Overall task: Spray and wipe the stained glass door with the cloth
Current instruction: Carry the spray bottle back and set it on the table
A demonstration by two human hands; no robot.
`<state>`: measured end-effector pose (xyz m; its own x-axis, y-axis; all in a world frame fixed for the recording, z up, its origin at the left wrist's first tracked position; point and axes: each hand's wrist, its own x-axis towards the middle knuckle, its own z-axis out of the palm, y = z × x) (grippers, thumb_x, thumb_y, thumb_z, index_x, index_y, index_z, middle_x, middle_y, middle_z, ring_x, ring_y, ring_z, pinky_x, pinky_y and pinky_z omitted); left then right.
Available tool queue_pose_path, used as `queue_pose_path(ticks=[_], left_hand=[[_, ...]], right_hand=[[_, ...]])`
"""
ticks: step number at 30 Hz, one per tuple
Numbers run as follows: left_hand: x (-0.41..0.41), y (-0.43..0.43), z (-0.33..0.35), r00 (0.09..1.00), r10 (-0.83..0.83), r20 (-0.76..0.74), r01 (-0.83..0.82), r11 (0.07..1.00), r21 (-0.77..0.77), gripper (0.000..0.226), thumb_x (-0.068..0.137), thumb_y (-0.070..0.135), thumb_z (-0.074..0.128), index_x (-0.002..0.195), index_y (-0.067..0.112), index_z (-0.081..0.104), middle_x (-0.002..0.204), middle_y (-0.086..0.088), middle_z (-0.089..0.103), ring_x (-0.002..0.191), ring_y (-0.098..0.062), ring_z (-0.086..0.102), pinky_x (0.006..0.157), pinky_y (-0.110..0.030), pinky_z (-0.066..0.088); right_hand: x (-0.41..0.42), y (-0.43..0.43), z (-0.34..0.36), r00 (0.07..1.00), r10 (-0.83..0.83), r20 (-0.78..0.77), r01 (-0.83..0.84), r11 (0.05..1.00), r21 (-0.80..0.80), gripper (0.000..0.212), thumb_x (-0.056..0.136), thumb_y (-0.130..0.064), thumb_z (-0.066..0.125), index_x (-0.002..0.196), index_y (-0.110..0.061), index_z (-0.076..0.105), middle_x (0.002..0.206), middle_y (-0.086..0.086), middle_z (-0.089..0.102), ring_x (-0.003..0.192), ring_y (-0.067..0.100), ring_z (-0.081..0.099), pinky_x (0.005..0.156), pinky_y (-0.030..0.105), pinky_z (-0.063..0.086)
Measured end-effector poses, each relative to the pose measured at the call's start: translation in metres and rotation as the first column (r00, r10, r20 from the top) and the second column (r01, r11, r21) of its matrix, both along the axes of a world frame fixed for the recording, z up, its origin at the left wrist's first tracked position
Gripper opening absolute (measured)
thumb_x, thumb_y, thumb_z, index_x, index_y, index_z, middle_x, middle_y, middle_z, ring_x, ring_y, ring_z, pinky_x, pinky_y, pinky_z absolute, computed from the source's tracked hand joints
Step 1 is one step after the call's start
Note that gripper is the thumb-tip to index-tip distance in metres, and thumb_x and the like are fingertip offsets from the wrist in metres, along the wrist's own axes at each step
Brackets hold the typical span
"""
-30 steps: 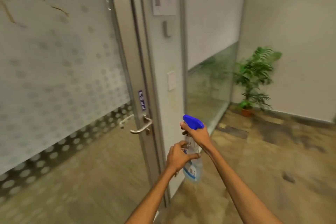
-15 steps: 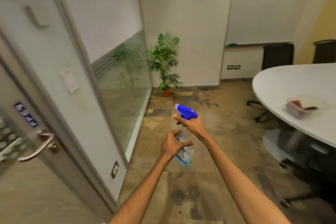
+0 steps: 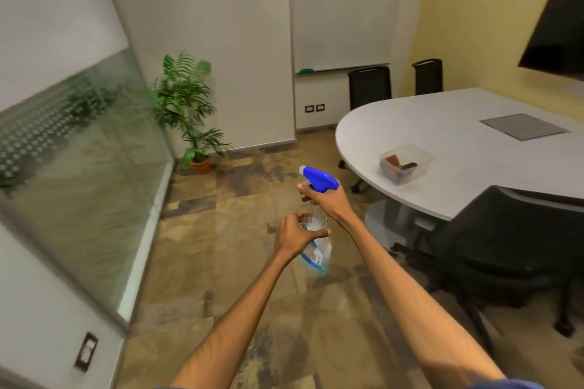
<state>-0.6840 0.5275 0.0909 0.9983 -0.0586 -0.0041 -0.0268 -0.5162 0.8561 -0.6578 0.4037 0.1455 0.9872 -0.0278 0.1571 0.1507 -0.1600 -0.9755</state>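
A clear spray bottle with a blue trigger head sits in both my hands at the centre of the head view. My right hand grips its neck just under the blue head. My left hand wraps the bottle's body lower down. The nozzle points left and away from me. The stained glass door is out of view, and no cloth shows. A frosted glass wall panel runs along the left.
A potted plant stands in the far corner. A white oval table at right carries a clear plastic box. Black chairs stand around it, one close at my right. Brown tiled floor lies ahead.
My view has swung right, away from the door and its handle, which have left the frame. The table and chairs have come into view. Both hands keep hold of the bottle.
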Motion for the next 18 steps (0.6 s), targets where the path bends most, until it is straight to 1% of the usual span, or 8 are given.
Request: queue_pose_path(ticks=[2, 4, 9, 11, 13, 15, 16, 18], left_hand=[[0.011, -0.029, 0.000, 0.999, -0.031, 0.011, 0.031, 1.000, -0.001, 0.083, 0.056, 0.056, 0.088, 0.125, 0.015, 0.064, 0.115, 0.003, 0.071, 0.100, -0.011, 0.067, 0.081, -0.023, 0.052], [0.021, -0.058, 0.000, 0.998, -0.066, 0.017, 0.066, 0.998, 0.007, 0.080, 0.057, 0.054, 0.088, 0.124, 0.016, 0.065, 0.113, 0.003, 0.072, 0.097, -0.010, 0.067, 0.079, -0.023, 0.052], [0.054, -0.125, 0.001, 0.987, -0.160, 0.018, 0.160, 0.987, 0.029, 0.073, 0.059, 0.050, 0.089, 0.120, 0.016, 0.066, 0.112, 0.002, 0.072, 0.098, -0.012, 0.067, 0.086, -0.030, 0.057], [0.069, -0.151, 0.000, 0.981, -0.191, 0.021, 0.190, 0.981, 0.040, 0.072, 0.059, 0.048, 0.090, 0.118, 0.016, 0.067, 0.111, 0.001, 0.072, 0.098, -0.013, 0.067, 0.088, -0.033, 0.057], [0.087, -0.179, -0.002, 0.976, -0.218, 0.023, 0.216, 0.975, 0.046, 0.069, 0.059, 0.046, 0.090, 0.116, 0.015, 0.068, 0.110, 0.000, 0.073, 0.097, -0.014, 0.068, 0.088, -0.033, 0.057], [0.107, -0.205, -0.001, 0.972, -0.235, 0.032, 0.233, 0.971, 0.049, 0.066, 0.061, 0.045, 0.089, 0.116, 0.015, 0.067, 0.109, 0.000, 0.073, 0.094, -0.014, 0.068, 0.086, -0.033, 0.058], [0.120, -0.219, -0.001, 0.968, -0.247, 0.037, 0.244, 0.968, 0.054, 0.065, 0.062, 0.046, 0.088, 0.116, 0.016, 0.067, 0.109, 0.000, 0.073, 0.094, -0.014, 0.068, 0.085, -0.034, 0.058], [0.155, -0.250, -0.006, 0.958, -0.287, 0.024, 0.285, 0.956, 0.071, 0.066, 0.065, 0.050, 0.085, 0.119, 0.017, 0.066, 0.111, 0.000, 0.073, 0.094, -0.015, 0.069, 0.084, -0.035, 0.059]], right_hand=[[0.008, -0.030, -0.002, 1.000, -0.023, -0.001, 0.023, 1.000, -0.003, 0.020, 0.081, -0.036, 0.080, 0.085, -0.019, 0.069, 0.090, 0.014, 0.075, 0.081, 0.024, 0.076, 0.076, 0.030, 0.060], [0.015, -0.060, -0.004, 0.998, -0.055, -0.007, 0.055, 0.998, 0.004, 0.027, 0.079, -0.039, 0.080, 0.087, -0.015, 0.069, 0.090, 0.014, 0.074, 0.082, 0.025, 0.075, 0.079, 0.032, 0.060], [0.034, -0.129, -0.007, 0.990, -0.142, -0.025, 0.143, 0.990, 0.013, 0.033, 0.081, -0.041, 0.079, 0.095, -0.012, 0.070, 0.090, 0.012, 0.075, 0.078, 0.014, 0.074, 0.075, 0.023, 0.059], [0.044, -0.156, -0.012, 0.979, -0.199, -0.035, 0.200, 0.980, 0.020, 0.038, 0.080, -0.045, 0.079, 0.095, -0.012, 0.070, 0.087, 0.011, 0.074, 0.075, 0.012, 0.072, 0.075, 0.025, 0.058], [0.056, -0.182, -0.016, 0.961, -0.270, -0.059, 0.272, 0.962, 0.021, 0.041, 0.079, -0.048, 0.079, 0.094, -0.012, 0.068, 0.082, 0.013, 0.072, 0.072, 0.014, 0.067, 0.075, 0.031, 0.055], [0.070, -0.207, -0.017, 0.949, -0.311, -0.054, 0.311, 0.950, -0.006, 0.034, 0.080, -0.046, 0.078, 0.091, -0.017, 0.066, 0.080, 0.013, 0.068, 0.073, 0.016, 0.063, 0.074, 0.035, 0.054], [0.081, -0.223, -0.019, 0.945, -0.325, -0.040, 0.324, 0.946, -0.028, 0.028, 0.081, -0.044, 0.078, 0.089, -0.020, 0.065, 0.079, 0.011, 0.068, 0.072, 0.013, 0.063, 0.073, 0.034, 0.054], [0.110, -0.254, -0.024, 0.928, -0.370, -0.040, 0.366, 0.927, -0.084, 0.022, 0.083, -0.042, 0.077, 0.079, -0.025, 0.063, 0.068, -0.001, 0.063, 0.062, -0.002, 0.058, 0.065, 0.025, 0.049]])
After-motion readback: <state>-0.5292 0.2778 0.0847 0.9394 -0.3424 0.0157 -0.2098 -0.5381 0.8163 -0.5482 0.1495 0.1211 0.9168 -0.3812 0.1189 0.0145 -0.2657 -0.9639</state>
